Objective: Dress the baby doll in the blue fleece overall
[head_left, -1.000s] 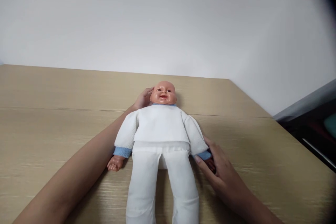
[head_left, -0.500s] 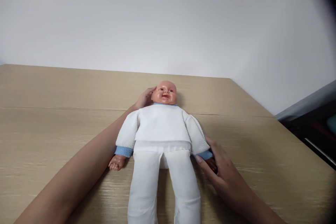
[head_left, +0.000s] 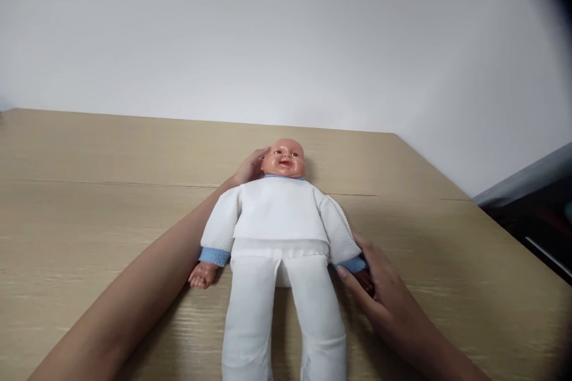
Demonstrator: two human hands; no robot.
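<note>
A baby doll point(head_left: 279, 220) in a white top and white trousers with blue cuffs lies on its back on a light wooden table point(head_left: 89, 202), head pointing away from me. My left hand point(head_left: 249, 168) cups the left side of the doll's head, fingers curved against it. My right hand point(head_left: 379, 286) is wrapped round the doll's hand and blue cuff on the right side. The doll's other bare hand point(head_left: 203, 275) rests on the table beside my left forearm.
A plain white wall point(head_left: 286, 36) rises behind the table's far edge. To the right the table ends, and a dark piece of furniture point(head_left: 536, 220) stands below it.
The doll and both hands sit slightly further right in the view; my grips on the head and the doll's hand are unchanged.
</note>
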